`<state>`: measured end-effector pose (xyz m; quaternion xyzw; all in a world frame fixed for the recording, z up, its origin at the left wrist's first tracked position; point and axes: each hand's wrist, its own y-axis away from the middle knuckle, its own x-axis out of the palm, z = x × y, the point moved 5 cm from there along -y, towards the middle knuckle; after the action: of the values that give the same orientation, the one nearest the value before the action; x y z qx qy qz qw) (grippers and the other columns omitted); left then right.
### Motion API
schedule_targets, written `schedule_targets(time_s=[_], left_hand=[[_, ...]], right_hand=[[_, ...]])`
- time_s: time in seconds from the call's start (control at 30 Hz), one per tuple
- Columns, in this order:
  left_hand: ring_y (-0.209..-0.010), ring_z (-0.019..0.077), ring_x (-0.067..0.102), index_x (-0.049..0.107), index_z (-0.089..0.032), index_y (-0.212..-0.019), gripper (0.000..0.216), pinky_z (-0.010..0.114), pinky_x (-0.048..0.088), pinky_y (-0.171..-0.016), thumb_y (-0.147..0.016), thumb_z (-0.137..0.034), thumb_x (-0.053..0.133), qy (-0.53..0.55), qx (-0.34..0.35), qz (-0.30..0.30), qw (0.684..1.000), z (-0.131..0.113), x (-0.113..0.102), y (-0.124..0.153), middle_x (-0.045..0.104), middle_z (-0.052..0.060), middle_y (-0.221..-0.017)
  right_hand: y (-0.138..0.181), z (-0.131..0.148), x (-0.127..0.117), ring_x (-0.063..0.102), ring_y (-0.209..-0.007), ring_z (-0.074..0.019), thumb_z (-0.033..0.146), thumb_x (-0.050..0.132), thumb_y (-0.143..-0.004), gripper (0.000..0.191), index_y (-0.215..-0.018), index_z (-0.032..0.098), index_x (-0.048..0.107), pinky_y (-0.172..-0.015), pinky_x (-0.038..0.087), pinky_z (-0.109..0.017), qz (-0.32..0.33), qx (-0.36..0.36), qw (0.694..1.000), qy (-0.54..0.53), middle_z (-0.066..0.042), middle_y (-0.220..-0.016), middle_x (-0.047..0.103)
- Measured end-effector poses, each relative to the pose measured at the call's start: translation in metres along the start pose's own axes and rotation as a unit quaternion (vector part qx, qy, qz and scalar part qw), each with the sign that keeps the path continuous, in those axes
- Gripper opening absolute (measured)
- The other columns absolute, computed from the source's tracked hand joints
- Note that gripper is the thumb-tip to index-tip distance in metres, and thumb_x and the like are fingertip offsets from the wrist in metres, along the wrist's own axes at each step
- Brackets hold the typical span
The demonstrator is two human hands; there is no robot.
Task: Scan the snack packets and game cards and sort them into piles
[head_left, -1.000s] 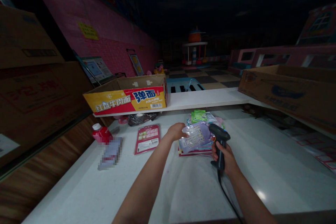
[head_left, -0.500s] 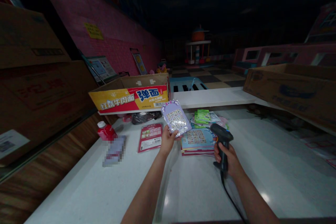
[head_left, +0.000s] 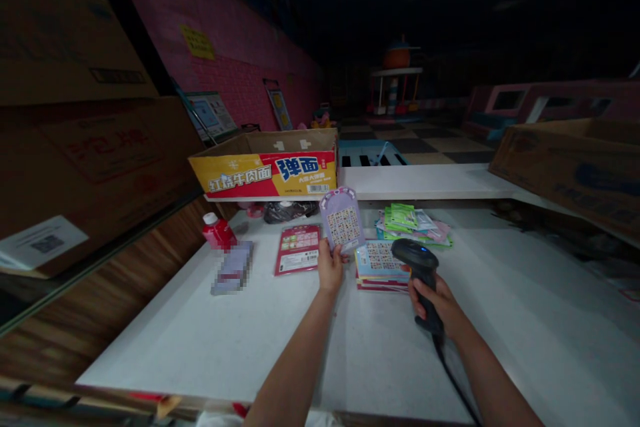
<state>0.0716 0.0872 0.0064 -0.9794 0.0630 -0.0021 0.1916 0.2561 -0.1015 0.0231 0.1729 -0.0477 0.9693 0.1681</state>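
Observation:
My left hand (head_left: 331, 267) grips the lower edge of a purple sticker pack (head_left: 343, 219), held upright with its grid of small pictures facing me. In my right hand (head_left: 440, 300) is a black barcode scanner (head_left: 416, 255), fingers wrapped round its handle, its head pointing left towards the pack. A cable runs down from the handle. Between the hands lies a stack of sticker packs (head_left: 381, 263), a light blue one on top, partly hidden by the scanner. A red flat pack (head_left: 299, 250) lies on the white counter (head_left: 280, 327), left of my left hand.
Behind the stack are green and pink packets (head_left: 407, 219). On the raised shelf (head_left: 425, 180) stand a yellow-and-red noodle carton (head_left: 270, 170) and a brown carton (head_left: 565, 153). A red bottle (head_left: 219, 232) stands left, near a blurred-out flat item (head_left: 233, 268). Large cardboard boxes (head_left: 100, 153) fill the far left.
The purple pack has turned more upright in my left hand. My right hand has tilted the scanner and its head points more to the left. The whole view has shifted slightly.

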Motion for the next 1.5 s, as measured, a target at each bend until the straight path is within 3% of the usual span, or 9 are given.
schedule_targets(time_s=[0.2, 0.6, 0.93, 1.1, 1.23, 1.33, 1.5], left_hand=[[-0.055, 0.0089, 0.060, 0.043, -0.020, -0.102, 0.027, 0.025, 0.054, -0.050, -0.091, -0.043, 0.052, 0.002, -0.014, -0.003, 1.000, 0.001, 0.001, 0.002, 0.062, 0.004, -0.098], [-0.056, 0.0123, 0.062, 0.043, -0.021, -0.099, 0.026, 0.027, 0.054, -0.050, -0.090, -0.042, 0.054, 0.004, -0.012, -0.011, 1.000, 0.003, 0.001, 0.002, 0.063, 0.002, -0.087], [-0.054, 0.0094, 0.059, 0.043, -0.021, -0.101, 0.032, 0.027, 0.053, -0.051, -0.089, -0.048, 0.055, 0.006, -0.020, -0.005, 1.000, 0.003, 0.001, 0.001, 0.063, 0.004, -0.096], [-0.061, 0.0127, 0.060, 0.044, -0.022, -0.102, 0.024, 0.027, 0.052, -0.057, -0.091, -0.042, 0.051, -0.068, 0.002, -0.017, 0.998, 0.003, -0.003, 0.001, 0.063, 0.002, -0.089], [-0.080, 0.0182, 0.064, 0.048, -0.023, -0.102, 0.018, 0.029, 0.052, -0.067, -0.089, -0.034, 0.052, -0.134, 0.030, -0.054, 0.989, -0.006, -0.013, 0.003, 0.064, 0.004, -0.091], [-0.083, 0.0189, 0.063, 0.049, -0.023, -0.099, 0.014, 0.031, 0.052, -0.071, -0.088, -0.030, 0.051, -0.136, 0.028, -0.075, 0.987, -0.013, -0.028, 0.005, 0.064, 0.004, -0.091], [-0.081, 0.0199, 0.063, 0.053, -0.021, -0.091, 0.011, 0.034, 0.053, -0.074, -0.081, -0.023, 0.054, -0.153, 0.015, -0.113, 0.982, -0.027, -0.076, 0.006, 0.065, 0.003, -0.086]], right_hand=[[0.001, -0.001, 0.008, 0.043, -0.034, -0.0065, 0.047, 0.076, -0.077, 0.037, -0.097, 0.019, 0.062, -0.035, 0.034, -0.019, 0.042, 0.016, 0.998, 0.047, 0.005, -0.057, 0.056], [-0.001, -0.005, 0.009, 0.044, -0.034, -0.0066, 0.051, 0.075, -0.076, 0.040, -0.097, 0.020, 0.059, -0.034, 0.033, -0.019, 0.048, 0.036, 0.996, 0.065, 0.006, -0.058, 0.055], [-0.004, -0.009, -0.003, 0.044, -0.035, -0.0065, 0.050, 0.077, -0.075, 0.041, -0.099, 0.021, 0.060, -0.033, 0.034, -0.018, 0.025, 0.048, 0.998, 0.010, 0.006, -0.058, 0.056], [-0.005, -0.007, -0.011, 0.044, -0.037, -0.0073, 0.049, 0.077, -0.075, 0.041, -0.099, 0.020, 0.062, -0.034, 0.035, -0.019, 0.005, 0.037, 0.998, -0.043, 0.005, -0.059, 0.055], [-0.003, -0.004, -0.015, 0.042, -0.036, -0.0072, 0.049, 0.080, -0.071, 0.041, -0.096, 0.021, 0.063, -0.034, 0.034, -0.020, -0.027, 0.033, 0.996, -0.077, 0.005, -0.058, 0.054], [-0.002, -0.002, -0.018, 0.041, -0.037, -0.0073, 0.048, 0.082, -0.067, 0.043, -0.093, 0.021, 0.063, -0.034, 0.033, -0.019, -0.052, 0.026, 0.994, -0.094, 0.005, -0.057, 0.053], [-0.002, -0.005, -0.020, 0.042, -0.037, -0.0065, 0.047, 0.083, -0.068, 0.041, -0.092, 0.020, 0.064, -0.034, 0.034, -0.018, -0.060, 0.036, 0.992, -0.102, 0.005, -0.056, 0.054]])
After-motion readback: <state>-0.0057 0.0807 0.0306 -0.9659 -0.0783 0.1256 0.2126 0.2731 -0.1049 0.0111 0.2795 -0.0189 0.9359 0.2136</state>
